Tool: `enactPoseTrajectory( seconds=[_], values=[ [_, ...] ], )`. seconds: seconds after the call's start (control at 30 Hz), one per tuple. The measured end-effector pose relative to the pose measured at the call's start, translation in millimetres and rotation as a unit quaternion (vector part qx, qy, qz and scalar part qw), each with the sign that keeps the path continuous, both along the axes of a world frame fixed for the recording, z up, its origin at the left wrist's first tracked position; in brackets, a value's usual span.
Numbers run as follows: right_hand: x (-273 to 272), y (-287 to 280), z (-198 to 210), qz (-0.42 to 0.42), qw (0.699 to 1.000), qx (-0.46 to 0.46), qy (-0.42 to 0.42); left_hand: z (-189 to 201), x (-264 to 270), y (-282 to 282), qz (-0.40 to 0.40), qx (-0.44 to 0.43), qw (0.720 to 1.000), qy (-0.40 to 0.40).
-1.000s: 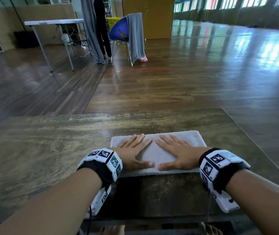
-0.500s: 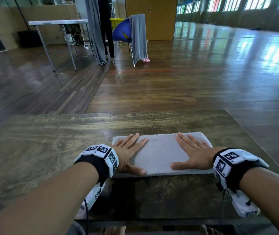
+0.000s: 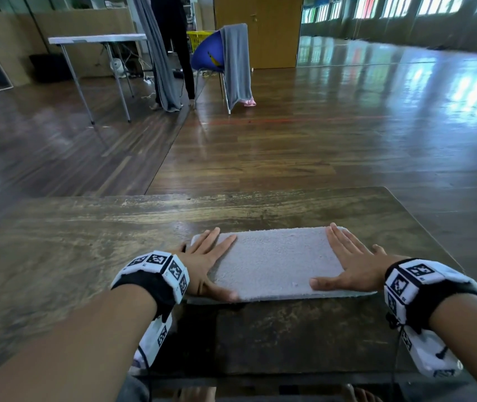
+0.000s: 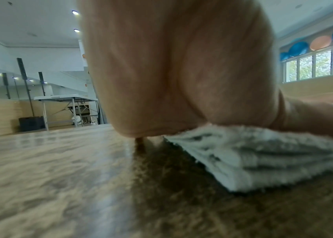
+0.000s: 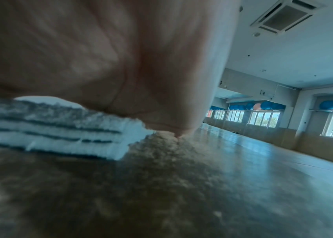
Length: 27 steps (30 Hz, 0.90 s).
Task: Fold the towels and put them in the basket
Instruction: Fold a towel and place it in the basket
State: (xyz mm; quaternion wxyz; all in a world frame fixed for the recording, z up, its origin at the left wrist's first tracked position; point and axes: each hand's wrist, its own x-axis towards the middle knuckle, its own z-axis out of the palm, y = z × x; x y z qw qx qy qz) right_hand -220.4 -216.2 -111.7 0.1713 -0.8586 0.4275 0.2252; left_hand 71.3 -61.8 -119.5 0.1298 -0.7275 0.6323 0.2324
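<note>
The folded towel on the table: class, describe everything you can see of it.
The folded towel is pale grey terry, a flat rectangle of several stacked layers, as the wrist views show. It lies on the wooden table near its front edge. The left hand rests flat on its left end and the right hand on its right end, fingers straight.

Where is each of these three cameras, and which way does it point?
Head: worn on the head, looking forward and down at the table; shows both forearms, left hand and right hand flat on the towel.
Left wrist: low by the table, along the palm toward the towel's layered edge.
Right wrist: likewise, under the right palm.
Shared: all three see the towel and table.
</note>
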Motion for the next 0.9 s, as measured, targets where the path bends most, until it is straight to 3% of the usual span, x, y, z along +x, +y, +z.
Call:
enactPoseTrajectory(
  seconds=[0.1, 0.17, 0.23, 0.3, 0.47, 0.63, 0.77, 0.9],
  values=[
    [-0.6, -0.9, 1.8, 0.012, 0.999, -0.02, -0.032, 1.0, -1.6, -1.1, 0.018, -0.012, 1.0, 0.01],
    [1.8, -3.5, 11.5, 0.021, 0.993, -0.063, -0.098, 5.4, -2.6, -3.7, 0.044, -0.039, 0.997, 0.05],
    [3.6, -5.4, 23.5, 0.023, 0.975, -0.111, -0.189, 10.5, -3.3, -7.3, 0.081, -0.108, 0.987, 0.085],
    [5.0, -2.1, 30.5, 0.031, 0.963, -0.093, -0.252, 12.2, -2.4, -9.4, 0.106, -0.172, 0.976, 0.078],
    [13.6, 15.4, 25.1, 0.055, 0.983, 0.028, -0.172, 7.7, 1.0, -11.3, 0.13, -0.182, 0.974, 0.048],
    [24.8, 14.4, 27.7, 0.036, 0.987, -0.058, -0.145, 14.2, -4.3, -11.2, 0.151, -0.195, 0.969, 0.031],
    [29.8, 14.3, 23.6, 0.053, 0.975, -0.149, -0.155, 19.0, -14.4, -10.7, 0.161, -0.169, 0.97, 0.066],
    [38.9, 13.7, 14.4, 0.045, 0.983, -0.08, -0.158, 28.1, -31.3, -10.1, 0.131, -0.178, 0.966, 0.131]
  ],
)
